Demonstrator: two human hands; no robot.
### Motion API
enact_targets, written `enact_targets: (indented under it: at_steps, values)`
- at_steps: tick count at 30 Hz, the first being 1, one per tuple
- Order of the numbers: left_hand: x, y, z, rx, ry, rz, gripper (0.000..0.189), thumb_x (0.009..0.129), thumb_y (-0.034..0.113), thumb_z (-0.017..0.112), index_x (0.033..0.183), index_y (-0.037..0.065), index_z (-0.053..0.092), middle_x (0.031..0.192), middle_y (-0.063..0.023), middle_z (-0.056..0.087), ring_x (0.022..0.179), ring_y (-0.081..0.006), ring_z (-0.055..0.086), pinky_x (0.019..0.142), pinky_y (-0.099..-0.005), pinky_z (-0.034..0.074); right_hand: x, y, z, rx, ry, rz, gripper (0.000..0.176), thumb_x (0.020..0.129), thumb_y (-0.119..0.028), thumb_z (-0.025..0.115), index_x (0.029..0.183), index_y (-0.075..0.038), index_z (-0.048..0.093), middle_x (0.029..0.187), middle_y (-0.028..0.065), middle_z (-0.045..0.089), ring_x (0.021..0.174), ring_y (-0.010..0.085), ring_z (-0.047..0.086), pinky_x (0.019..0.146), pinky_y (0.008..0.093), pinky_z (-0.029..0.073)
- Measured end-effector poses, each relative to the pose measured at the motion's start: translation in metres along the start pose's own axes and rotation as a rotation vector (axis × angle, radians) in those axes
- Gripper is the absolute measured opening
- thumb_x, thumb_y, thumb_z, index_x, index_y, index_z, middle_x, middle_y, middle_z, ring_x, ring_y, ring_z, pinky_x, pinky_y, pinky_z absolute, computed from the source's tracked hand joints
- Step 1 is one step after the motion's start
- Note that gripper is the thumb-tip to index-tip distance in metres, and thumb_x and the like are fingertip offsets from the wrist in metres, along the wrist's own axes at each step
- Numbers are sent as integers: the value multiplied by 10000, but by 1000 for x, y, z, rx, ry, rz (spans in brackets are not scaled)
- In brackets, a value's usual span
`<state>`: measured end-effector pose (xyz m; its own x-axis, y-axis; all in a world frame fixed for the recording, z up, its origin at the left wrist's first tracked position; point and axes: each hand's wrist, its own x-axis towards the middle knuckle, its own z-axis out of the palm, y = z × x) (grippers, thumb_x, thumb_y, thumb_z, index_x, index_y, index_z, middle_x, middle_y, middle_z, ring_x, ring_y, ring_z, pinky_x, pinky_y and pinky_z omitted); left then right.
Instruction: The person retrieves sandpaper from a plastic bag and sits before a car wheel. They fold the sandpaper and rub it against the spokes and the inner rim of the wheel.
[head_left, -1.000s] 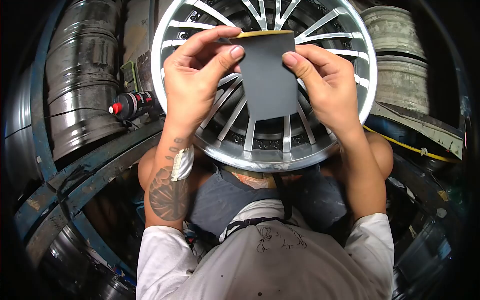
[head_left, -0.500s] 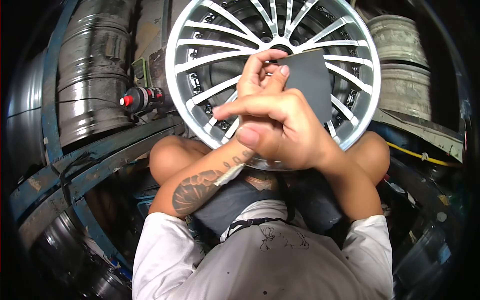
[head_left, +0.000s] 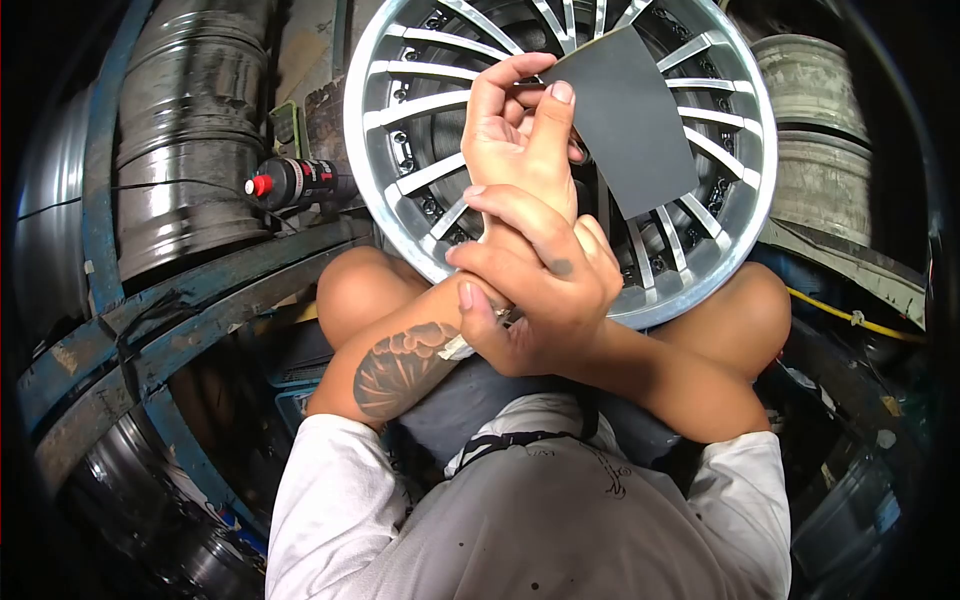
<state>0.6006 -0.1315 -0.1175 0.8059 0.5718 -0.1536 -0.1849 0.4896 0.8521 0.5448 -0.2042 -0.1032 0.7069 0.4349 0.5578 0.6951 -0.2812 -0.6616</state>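
My left hand (head_left: pixel 520 130) pinches a dark grey sheet of sandpaper (head_left: pixel 640 125) by its left edge, between thumb and fingers. The sheet is held over a silver multi-spoke wheel rim (head_left: pixel 420 120) and covers part of its centre and spokes. My right hand (head_left: pixel 550 280) lies across my left wrist, its fingers and thumb curled round it. A whitish strip (head_left: pixel 456 347) shows on the left forearm beside the right thumb. Between my bare knees, the rim's near edge is partly hidden by my arms.
A black bottle with a red cap (head_left: pixel 295 183) lies left of the rim. Stacked metal wheels (head_left: pixel 190 140) stand at the left, and dusty wheels (head_left: pixel 820 180) at the right. Blue metal frame bars (head_left: pixel 220 280) run along the left side. A yellow cable (head_left: pixel 850 318) passes at the right.
My left hand has moved up, and more of the sandpaper shows. The right hand has come down and turned, its fingers now round the left wrist. The view has shifted slightly.
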Motion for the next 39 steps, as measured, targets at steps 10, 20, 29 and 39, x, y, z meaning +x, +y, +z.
enact_targets:
  at_steps: [10,20,29,39]
  values:
    - [6,-2,-25,-11,-62,-302,314,977,67,665,1272,25,564,818,-24,659,663,-88,612,529,-225,475,-29,-11,-17,188,-331,-162,400,798,-234,709,1197,-238,707,1564,61,484,1280,275,477,1025,590,319]
    - [-8,-10,-13,267,-167,-47,264,974,51,684,1233,42,628,845,11,649,635,-9,551,550,-171,418,-1,3,-53,917,-828,134,520,912,-430,674,1386,-217,653,1698,186,252,1573,484,70,1161,726,-10]
    - [40,57,-31,135,-147,-49,215,1067,84,529,1280,94,552,1003,-36,638,868,-106,639,761,-265,555,41,37,-101,1997,80,553,937,974,-729,452,1678,-263,47,1742,144,7,1599,304,106,1274,539,145]
    - [18,63,-22,131,-485,-324,237,1042,209,525,1223,56,537,855,-46,628,742,-95,574,653,-244,456,40,47,-118,1979,104,551,887,1000,-711,420,1675,-274,45,1741,130,54,1596,330,118,1284,549,104]
